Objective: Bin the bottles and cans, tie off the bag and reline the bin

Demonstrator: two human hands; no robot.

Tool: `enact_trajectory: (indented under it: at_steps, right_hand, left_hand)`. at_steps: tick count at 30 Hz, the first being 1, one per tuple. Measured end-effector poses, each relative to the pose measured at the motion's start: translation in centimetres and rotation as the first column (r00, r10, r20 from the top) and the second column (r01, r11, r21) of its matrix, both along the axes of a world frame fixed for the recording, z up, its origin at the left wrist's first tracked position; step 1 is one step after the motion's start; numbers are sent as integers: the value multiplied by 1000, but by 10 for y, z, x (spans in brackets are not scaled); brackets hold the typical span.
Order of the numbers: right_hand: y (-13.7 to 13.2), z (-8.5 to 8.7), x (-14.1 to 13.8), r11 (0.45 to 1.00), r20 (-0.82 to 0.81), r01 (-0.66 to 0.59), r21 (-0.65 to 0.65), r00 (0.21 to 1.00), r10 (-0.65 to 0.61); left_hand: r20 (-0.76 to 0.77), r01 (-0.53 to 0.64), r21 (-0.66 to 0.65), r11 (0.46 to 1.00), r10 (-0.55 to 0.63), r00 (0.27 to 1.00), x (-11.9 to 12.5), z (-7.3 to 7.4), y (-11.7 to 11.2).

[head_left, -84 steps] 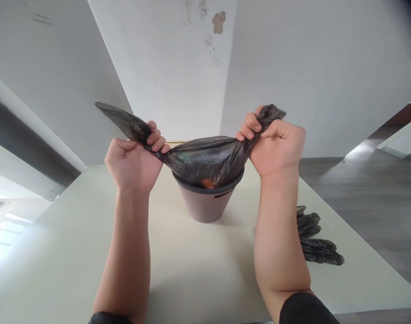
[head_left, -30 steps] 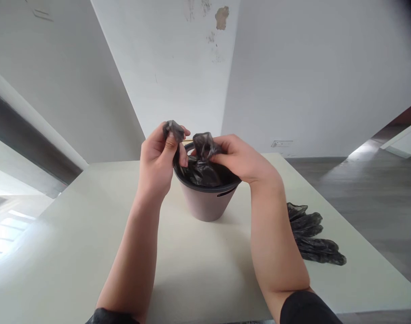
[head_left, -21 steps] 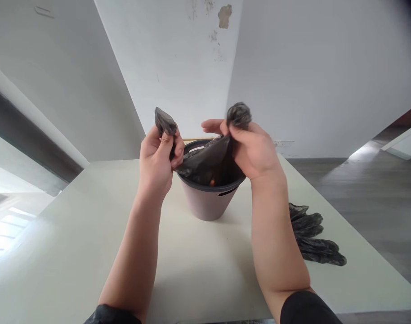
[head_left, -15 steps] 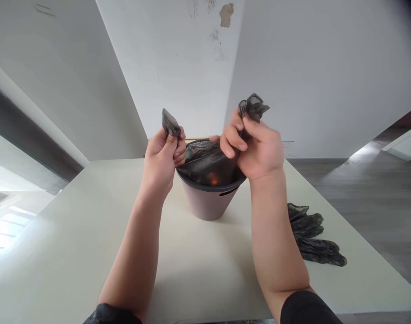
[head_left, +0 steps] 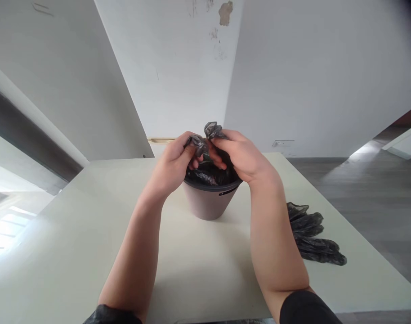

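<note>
A pinkish-grey trash can (head_left: 207, 202) with a dark rim stands on the table, a black plastic garbage bag (head_left: 210, 174) inside it. My left hand (head_left: 176, 159) pinches one gathered end of the bag above the rim's left side. Close by on the right, my right hand (head_left: 241, 150) grips another bunched end, its lower fingers curled over the can's opening. The two bunched ends nearly meet; whether they touch I cannot tell. What lies under the bag is hidden.
Crumpled black plastic bags (head_left: 313, 234) lie on the pale table (head_left: 205, 270), right of my right forearm. Behind the table's far edge rises a white wall (head_left: 185, 67) with peeling patches. A grey floor (head_left: 354, 198) shows at the right.
Both hands have come together over the can and lowered, bringing the two bag ends close to each other. The can and the bags at the right have stayed put.
</note>
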State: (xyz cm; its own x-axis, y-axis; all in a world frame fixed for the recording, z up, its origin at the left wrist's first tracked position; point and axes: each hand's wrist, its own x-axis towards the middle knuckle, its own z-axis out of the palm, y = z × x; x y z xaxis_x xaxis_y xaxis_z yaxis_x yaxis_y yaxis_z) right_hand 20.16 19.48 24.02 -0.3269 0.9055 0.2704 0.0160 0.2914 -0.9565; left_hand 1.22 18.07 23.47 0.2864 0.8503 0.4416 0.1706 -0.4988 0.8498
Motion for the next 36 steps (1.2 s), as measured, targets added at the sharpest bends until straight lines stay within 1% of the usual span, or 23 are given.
enact_trajectory:
  at_steps: [3, 5, 7, 9, 11, 13, 15, 16, 19, 21, 23, 26, 28, 31, 36]
  right_hand:
    - [-3, 2, 0, 1000, 144, 15, 2, 989, -16]
    - [-7, 5, 0, 999, 290, 43, -13, 956, -38]
    - [-10, 7, 0, 997, 458, 81, -8, 886, -68]
    - [-12, 7, 0, 995, 585, 96, 32, 805, -97]
    - [-12, 5, -1, 993, 644, 92, 74, 756, -118]
    - [-11, 2, -1, 992, 669, 96, 81, 733, -125]
    - [-9, -1, -2, 992, 663, 105, 73, 737, -127]
    - [-8, -2, -2, 992, 637, 105, 75, 760, -129]
    - [-4, -4, -1, 992, 459, 85, 96, 880, -120]
    - [-3, -3, -2, 992, 338, 78, 94, 935, -105]
    - [-5, -1, -2, 993, 274, 88, 83, 956, -108]
    - [-11, 4, -4, 992, 223, 91, 86, 969, -108]
    - [-15, 6, -4, 993, 185, 56, 100, 980, -74]
    - [-19, 7, -3, 990, 169, 0, 140, 985, -24]
    - [-20, 6, -3, 974, 169, -3, 225, 985, -36]
  left_hand:
    - [-92, -12, 31, 999, 15, 996, 1, 1, -3]
    - [-213, -76, 80, 994, 92, 973, 3, 1, -6]
    - [-367, -150, 125, 981, 186, 911, 5, 0, -8]
    - [-483, -178, 141, 974, 225, 846, 6, -1, -10]
    - [-526, -162, 147, 976, 216, 823, 5, -3, -10]
    - [-526, -142, 168, 976, 210, 824, 3, -5, -9]
    - [-499, -129, 187, 974, 207, 842, 1, -7, -8]
    - [-471, -125, 195, 973, 204, 858, 1, -8, -6]
    - [-327, -135, 208, 969, 199, 924, 2, -8, -3]
    - [-203, -153, 198, 968, 193, 960, 4, -6, -2]
    - [-62, -154, 170, 973, 167, 984, 5, -2, -3]
    - [118, -117, 112, 987, 103, 988, 5, 2, -7]
    - [170, -68, 73, 995, 55, 984, 5, 4, -9]
    - [186, 3, 19, 1000, -6, 982, 4, 4, -10]
    - [210, 19, -29, 999, -12, 978, 4, 0, -9]
